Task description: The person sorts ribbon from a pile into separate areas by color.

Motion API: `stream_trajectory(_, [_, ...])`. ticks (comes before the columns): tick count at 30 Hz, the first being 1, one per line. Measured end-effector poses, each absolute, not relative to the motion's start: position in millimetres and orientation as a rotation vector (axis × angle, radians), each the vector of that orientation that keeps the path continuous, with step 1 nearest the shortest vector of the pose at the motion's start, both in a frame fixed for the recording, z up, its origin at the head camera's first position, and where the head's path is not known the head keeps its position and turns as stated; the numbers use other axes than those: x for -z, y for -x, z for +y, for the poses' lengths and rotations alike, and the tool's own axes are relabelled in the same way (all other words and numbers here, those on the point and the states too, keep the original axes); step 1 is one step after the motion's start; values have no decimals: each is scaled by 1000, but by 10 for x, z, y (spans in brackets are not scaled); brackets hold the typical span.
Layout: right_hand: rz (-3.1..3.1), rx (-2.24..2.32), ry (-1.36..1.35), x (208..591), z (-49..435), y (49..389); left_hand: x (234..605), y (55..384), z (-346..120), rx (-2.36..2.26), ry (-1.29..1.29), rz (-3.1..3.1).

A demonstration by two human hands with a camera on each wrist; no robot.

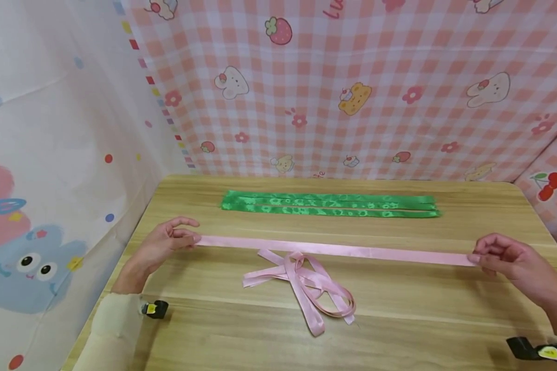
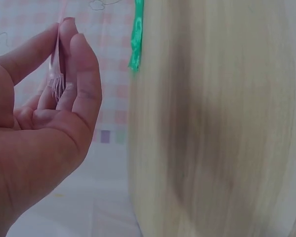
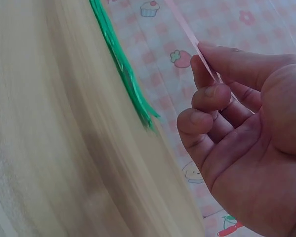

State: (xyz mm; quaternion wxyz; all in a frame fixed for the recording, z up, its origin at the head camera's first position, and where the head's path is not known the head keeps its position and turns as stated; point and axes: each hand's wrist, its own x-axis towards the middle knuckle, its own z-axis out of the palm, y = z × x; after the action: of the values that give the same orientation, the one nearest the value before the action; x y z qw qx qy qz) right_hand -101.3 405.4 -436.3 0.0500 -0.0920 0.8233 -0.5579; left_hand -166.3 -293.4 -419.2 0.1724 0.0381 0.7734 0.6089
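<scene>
A pink satin ribbon (image 1: 334, 249) is stretched straight between both hands, above the wooden table. My left hand (image 1: 167, 242) pinches one end between thumb and fingers; in the left wrist view its frayed tip (image 2: 57, 85) shows inside the left fingers. The other end is pinched by my right hand (image 1: 510, 257), and the right wrist view shows the ribbon (image 3: 187, 29) running up from the right thumb (image 3: 236, 59). Below the taut strip, more pink ribbons (image 1: 306, 288) lie in a loose, looped heap on the table, touched by neither hand.
Several green ribbon strips (image 1: 329, 203) lie side by side along the back of the wooden table (image 1: 232, 340). Behind the table hangs a pink checked cloth (image 1: 315, 67), and a white patterned cloth (image 1: 65, 118) hangs on the left.
</scene>
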Motion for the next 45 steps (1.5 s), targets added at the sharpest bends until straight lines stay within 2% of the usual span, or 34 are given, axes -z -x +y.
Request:
stream_trajectory(7, [2583,1615,173,4449,4075,1052,4282,1706,-2933,-1681,-43,2194])
stream_trajectory(15, [2450,1823,166,4581,4125,1120,4399,1750,-2909,-1716,49,2203])
stream_trajectory(21, [2610,1616,11,4628,4123,1199,4476,1835,-2876,-1731,97,2195])
stream_trajectory(28, [2465,1859,-53,4748,4117,1322,4565,1955,-2821,-1753,160,2260])
stream_trajectory(35, [2443,1784,-205,4829,4105,1363,4644,2012,-2781,-1772,252,2251])
stream_trajectory(45, [2499,1783,-195,4854,4068,1355,4696,1993,-2789,-1680,289,2283])
